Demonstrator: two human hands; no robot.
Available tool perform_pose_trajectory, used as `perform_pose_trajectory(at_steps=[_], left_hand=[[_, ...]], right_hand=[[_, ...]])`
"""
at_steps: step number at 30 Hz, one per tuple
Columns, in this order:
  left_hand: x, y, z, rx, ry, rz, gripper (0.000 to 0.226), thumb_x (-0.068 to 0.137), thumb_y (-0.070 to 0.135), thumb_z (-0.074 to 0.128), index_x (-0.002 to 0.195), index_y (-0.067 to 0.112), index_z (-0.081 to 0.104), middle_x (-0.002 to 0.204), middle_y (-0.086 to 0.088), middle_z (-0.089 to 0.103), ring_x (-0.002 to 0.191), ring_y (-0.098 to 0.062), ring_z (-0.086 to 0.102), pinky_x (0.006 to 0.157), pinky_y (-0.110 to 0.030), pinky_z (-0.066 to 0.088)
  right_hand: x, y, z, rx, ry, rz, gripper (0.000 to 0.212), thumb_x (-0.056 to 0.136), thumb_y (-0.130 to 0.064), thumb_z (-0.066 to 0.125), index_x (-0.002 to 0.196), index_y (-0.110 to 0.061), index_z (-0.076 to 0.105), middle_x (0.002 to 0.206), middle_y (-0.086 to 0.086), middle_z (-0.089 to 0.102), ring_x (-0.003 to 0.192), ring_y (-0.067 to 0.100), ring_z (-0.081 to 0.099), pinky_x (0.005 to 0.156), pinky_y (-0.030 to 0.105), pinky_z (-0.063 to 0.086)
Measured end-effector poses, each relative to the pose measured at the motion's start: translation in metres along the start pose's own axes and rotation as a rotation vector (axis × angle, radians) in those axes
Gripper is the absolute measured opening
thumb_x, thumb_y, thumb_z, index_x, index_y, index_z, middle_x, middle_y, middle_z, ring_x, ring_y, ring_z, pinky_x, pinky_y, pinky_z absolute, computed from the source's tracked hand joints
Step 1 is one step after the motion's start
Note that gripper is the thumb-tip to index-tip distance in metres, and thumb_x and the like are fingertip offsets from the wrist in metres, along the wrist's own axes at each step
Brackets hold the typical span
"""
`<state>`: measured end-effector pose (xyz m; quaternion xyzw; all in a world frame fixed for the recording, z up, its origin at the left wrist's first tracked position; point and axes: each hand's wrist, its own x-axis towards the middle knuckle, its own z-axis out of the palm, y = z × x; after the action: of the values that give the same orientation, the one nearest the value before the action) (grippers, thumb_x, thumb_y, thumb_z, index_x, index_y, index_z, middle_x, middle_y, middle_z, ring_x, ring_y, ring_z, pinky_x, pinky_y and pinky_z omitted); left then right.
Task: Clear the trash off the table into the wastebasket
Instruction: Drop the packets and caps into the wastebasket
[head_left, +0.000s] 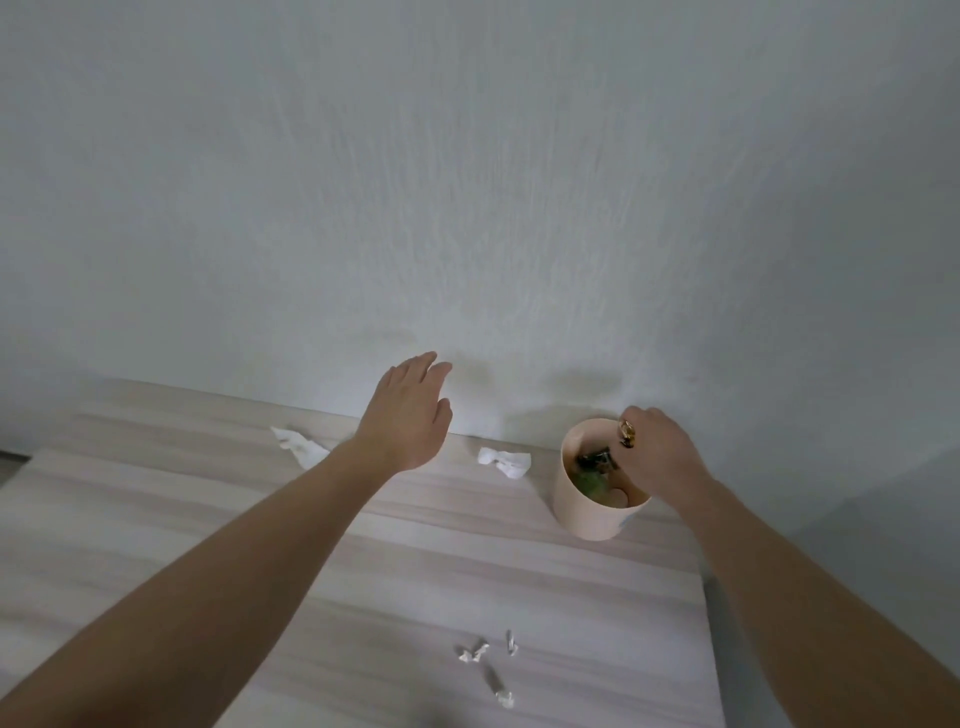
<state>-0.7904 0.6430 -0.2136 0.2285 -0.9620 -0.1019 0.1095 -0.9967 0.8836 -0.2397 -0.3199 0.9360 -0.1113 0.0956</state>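
Head view. Raised over table (156, 493) by the wall: left hand (410, 415), fingers straight, holding nothing. Above mouth of wastebasket (587, 514): right hand (660, 452), fingers curled, pinching small gold item (627, 434). Between hands, just left of wastebasket: crumpled tissue (506, 462). Left of left forearm: second tissue (298, 444). Near front edge: paper scraps (488, 660).

The gold item (627, 434) and wastebasket (576, 512) contents are indistinct.

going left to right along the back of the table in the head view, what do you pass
crumpled tissue → left hand → second crumpled tissue → wastebasket → right hand, pinching a small gold item over the rim
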Motion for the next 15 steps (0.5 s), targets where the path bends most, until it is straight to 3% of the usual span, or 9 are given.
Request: perform_pose_trajectory(at_steps=[5,8,12,15], left_hand=[[0.011,-0.02,0.005,-0.016,-0.001,-0.017,0.05,0.095,0.022,0.043,0.143,0.012,0.034,0.153,-0.014,0.031,0.141,-0.03,0.029,0.116,-0.045,0.023],[0.012,-0.025,0.012,-0.018,0.0,-0.014,0.05,0.094,0.021,0.043,0.143,0.011,0.035,0.153,-0.015,0.032,0.14,-0.03,0.03,0.116,-0.046,0.024],[0.009,-0.028,0.02,-0.025,-0.016,-0.013,0.05,0.094,0.021,0.044,0.142,0.01,0.036,0.152,-0.016,0.033,0.14,-0.031,0.031,0.115,-0.046,0.025],[0.008,-0.029,0.021,-0.026,-0.018,-0.017,0.05,0.094,0.02,0.044,0.142,0.01,0.037,0.151,-0.016,0.034,0.139,-0.031,0.032,0.115,-0.045,0.025]], right_hand=[[0.017,-0.004,0.016,-0.023,-0.062,-0.037,0.024,0.088,-0.026,0.057,0.111,-0.018,0.053,0.103,0.006,0.053,0.083,0.022,0.051,0.072,0.03,0.042],[0.021,-0.006,0.022,0.02,-0.091,-0.056,0.041,0.088,-0.026,0.06,0.127,-0.024,0.049,0.115,0.004,0.054,0.099,0.023,0.056,0.086,0.033,0.049],[0.022,-0.006,0.024,0.033,-0.104,-0.076,0.059,0.087,-0.029,0.062,0.141,-0.026,0.037,0.132,0.005,0.049,0.116,0.025,0.049,0.096,0.035,0.042],[0.021,-0.004,0.022,0.014,-0.075,-0.071,0.061,0.089,-0.031,0.059,0.144,-0.023,0.033,0.144,0.004,0.041,0.127,0.027,0.04,0.104,0.039,0.037]])
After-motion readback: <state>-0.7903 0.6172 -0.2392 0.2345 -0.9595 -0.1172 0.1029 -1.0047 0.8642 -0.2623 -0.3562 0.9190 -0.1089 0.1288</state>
